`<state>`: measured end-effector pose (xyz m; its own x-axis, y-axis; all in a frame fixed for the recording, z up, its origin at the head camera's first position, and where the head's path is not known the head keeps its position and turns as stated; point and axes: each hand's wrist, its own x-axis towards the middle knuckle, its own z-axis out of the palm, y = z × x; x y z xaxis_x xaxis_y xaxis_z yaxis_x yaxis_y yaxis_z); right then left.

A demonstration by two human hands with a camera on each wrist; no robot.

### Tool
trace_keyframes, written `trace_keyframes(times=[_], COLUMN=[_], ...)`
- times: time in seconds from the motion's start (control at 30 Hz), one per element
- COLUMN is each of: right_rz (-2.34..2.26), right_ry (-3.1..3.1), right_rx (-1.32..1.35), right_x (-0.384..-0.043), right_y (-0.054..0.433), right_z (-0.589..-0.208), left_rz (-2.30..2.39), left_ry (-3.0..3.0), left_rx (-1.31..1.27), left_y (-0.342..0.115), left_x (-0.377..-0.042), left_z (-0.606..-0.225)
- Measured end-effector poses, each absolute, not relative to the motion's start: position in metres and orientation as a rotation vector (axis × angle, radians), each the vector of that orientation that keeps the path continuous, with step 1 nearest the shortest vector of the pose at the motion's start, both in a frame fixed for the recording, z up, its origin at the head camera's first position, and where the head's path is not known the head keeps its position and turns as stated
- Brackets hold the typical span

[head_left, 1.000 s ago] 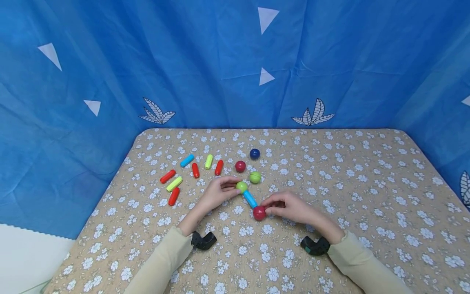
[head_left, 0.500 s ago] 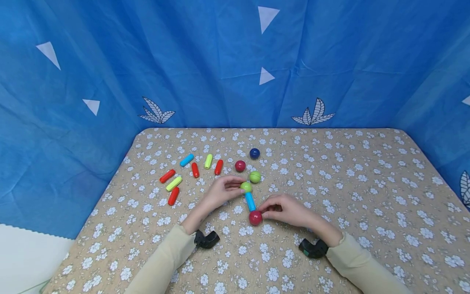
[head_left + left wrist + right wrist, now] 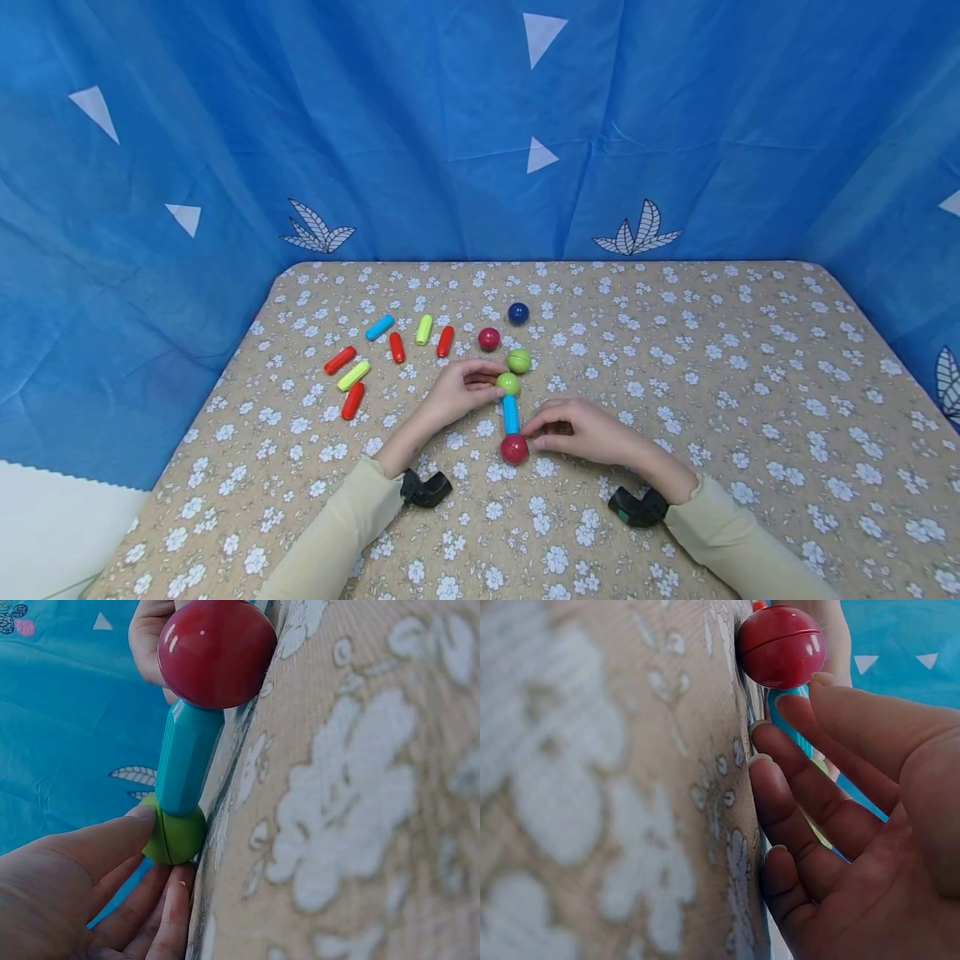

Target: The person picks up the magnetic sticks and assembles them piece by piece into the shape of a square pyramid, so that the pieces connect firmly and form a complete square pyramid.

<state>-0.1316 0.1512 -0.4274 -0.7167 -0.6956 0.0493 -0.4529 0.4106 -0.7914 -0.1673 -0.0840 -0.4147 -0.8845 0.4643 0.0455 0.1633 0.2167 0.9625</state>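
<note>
A light-blue rod (image 3: pixel 511 414) lies between a green ball (image 3: pixel 508 383) at its far end and a red ball (image 3: pixel 514 449) at its near end, the three joined in a line on the table. My left hand (image 3: pixel 460 392) pinches the green ball, thumb on one side and fingers on the other, as the left wrist view also shows. My right hand (image 3: pixel 581 431) is at the right side of the red ball (image 3: pixel 782 647). Its thumb tip touches or nearly touches that ball, and its loosely bent fingers lie beside the rod, not wrapped round anything.
Just beyond the joined pieces lie a second green ball (image 3: pixel 519 360), another red ball (image 3: pixel 489 338) and a dark-blue ball (image 3: pixel 518 313). Several loose red, yellow-green and blue rods (image 3: pixel 397 347) are scattered to the left. A blue curtain (image 3: pixel 450 125) hangs behind the flowered tablecloth (image 3: pixel 750 375).
The joined piece has swung from slanted to nearly straight, pointing away. Its red end moved left and nearer, its green end right. Both hands shifted slightly along with it.
</note>
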Motion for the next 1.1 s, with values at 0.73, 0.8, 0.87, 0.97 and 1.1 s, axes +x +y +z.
trace_keyframes(times=[0.73, 0.8, 0.87, 0.97, 1.1], right_rz=[-1.431, -1.447, -1.452, -1.406, -1.318], right_ry=[2.617, 2.605, 2.593, 2.584, 2.594], right_rx=[-0.563, -0.580, -0.632, -0.718, -0.780], right_x=[-0.153, -0.156, -0.158, -0.161, -0.163], right_y=[0.143, 0.139, 0.135, 0.130, 0.124], right_z=[-0.424, -0.425, -0.426, -0.426, -0.423], left_rz=[1.776, 1.773, 1.764, 1.788, 1.840], left_ry=[2.208, 2.238, 2.283, 2.333, 2.387], left_rx=[0.543, 0.515, 0.488, 0.434, 0.326], left_y=[-0.089, -0.094, -0.100, -0.114, -0.139], left_x=[-0.172, -0.174, -0.175, -0.176, -0.178], left_z=[-0.432, -0.434, -0.430, -0.421, -0.414])
